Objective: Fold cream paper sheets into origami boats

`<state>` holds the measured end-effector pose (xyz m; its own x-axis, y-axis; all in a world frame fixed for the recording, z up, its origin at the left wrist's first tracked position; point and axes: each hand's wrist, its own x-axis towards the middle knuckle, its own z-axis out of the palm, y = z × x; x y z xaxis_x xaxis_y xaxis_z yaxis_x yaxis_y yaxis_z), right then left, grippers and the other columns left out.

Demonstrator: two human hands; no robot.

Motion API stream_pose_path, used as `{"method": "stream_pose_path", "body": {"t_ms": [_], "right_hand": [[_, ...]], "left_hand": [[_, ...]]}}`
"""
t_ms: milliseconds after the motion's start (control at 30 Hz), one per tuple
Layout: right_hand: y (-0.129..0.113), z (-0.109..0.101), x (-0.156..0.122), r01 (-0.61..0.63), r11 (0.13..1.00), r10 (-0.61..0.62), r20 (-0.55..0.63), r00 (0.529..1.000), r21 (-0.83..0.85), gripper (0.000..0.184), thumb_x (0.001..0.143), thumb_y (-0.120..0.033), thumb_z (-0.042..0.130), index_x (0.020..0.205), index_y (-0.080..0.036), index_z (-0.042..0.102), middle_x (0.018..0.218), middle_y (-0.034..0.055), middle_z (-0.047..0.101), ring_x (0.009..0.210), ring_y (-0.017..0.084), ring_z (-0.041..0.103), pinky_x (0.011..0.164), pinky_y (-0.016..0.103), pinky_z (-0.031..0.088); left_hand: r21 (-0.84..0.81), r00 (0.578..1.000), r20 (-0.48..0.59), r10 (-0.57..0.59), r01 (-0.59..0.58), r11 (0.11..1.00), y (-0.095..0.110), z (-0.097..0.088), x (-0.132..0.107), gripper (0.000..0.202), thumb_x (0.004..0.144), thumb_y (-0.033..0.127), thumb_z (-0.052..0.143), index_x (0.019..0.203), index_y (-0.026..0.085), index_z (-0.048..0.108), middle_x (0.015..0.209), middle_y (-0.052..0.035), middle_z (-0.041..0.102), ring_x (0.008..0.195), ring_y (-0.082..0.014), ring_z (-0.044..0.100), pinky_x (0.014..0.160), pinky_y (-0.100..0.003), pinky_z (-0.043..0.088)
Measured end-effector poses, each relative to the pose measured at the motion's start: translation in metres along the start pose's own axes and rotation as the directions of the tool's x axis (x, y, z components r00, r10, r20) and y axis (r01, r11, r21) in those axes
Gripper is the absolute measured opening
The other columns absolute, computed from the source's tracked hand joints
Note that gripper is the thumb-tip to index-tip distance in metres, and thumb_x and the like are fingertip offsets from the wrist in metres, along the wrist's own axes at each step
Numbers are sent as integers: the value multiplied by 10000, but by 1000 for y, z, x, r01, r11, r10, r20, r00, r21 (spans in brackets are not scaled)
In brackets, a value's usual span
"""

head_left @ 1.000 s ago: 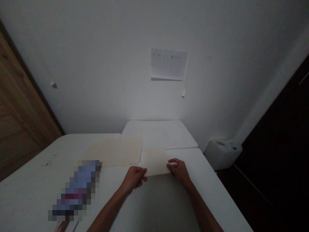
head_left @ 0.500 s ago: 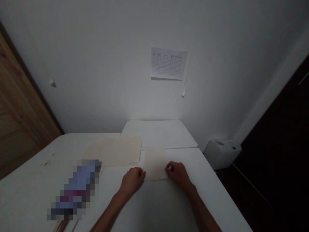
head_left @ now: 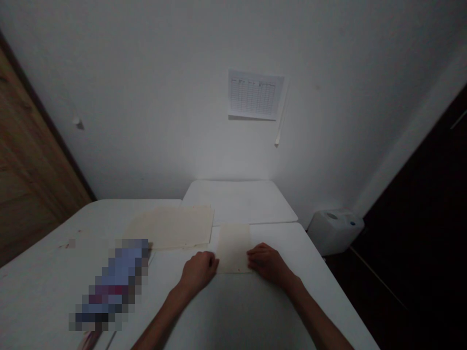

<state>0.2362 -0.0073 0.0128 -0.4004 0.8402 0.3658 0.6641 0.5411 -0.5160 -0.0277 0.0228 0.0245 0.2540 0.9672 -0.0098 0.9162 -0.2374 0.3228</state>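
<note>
A small cream sheet of paper lies flat on the white table, between my hands. My left hand rests at its near left corner with the fingers curled under. My right hand sits at the near right corner, fingers bent and pressing on the sheet's edge. A larger stack of cream sheets lies just left of the small sheet, further back.
A blurred blue and red object lies on the table's left side. A second white table stands against the wall. A printed chart hangs on the wall. A white plastic canister stands on the dark floor at the right.
The small sheet, held slightly raised by both hands a second ago, now lies flat on the table. Both hands have come down onto its near corners and drawn slightly towards me.
</note>
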Motion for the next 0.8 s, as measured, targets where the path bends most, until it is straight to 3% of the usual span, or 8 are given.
{"method": "stream_pose_path", "body": {"t_ms": [300,433,533,667,800], "right_hand": [[1,-2,-8,34,993,-35,-6,999,-114,195,817,-384,656,938,-243,714,1186,25,657,1090,218,562,943,358,438],[-2,3,-12,15,989,-20,-30,999,-150,172,836,-369,644,939,-248,710,1178,18,656,1090,213,554,942,353,436],[-10,5,-17,-6,981,-1,-35,999,-193,171,881,-331,592,983,-251,704,1178,24,648,1078,208,549,942,353,430],[-23,5,-22,-15,963,7,-30,1000,-268,219,919,-266,508,1037,-253,691,1150,57,634,1069,215,531,944,373,418],[-35,4,-28,-11,954,6,-17,1000,-300,256,916,-234,488,1101,-256,663,1145,77,603,1084,230,500,947,388,401]], "left_hand": [[95,1000,1,-11,11,995,1,-1,-3,332,895,397,417,752,190,634,754,-92,666,736,-261,642,622,-323,412],[99,994,-107,7,4,995,-1,1,-17,301,941,346,352,906,197,611,813,-76,666,740,-244,641,631,-335,456],[98,953,-238,188,-169,981,-2,7,-32,295,955,265,331,980,186,614,964,-99,647,901,-241,619,748,-355,497],[59,855,-281,437,-439,897,-1,22,-46,291,948,227,375,1138,189,591,1181,-122,587,1112,-247,547,948,-391,471],[63,839,-327,435,-440,896,2,38,-39,289,943,271,419,1176,213,580,1297,-116,544,1186,-271,520,986,-441,468]]}}
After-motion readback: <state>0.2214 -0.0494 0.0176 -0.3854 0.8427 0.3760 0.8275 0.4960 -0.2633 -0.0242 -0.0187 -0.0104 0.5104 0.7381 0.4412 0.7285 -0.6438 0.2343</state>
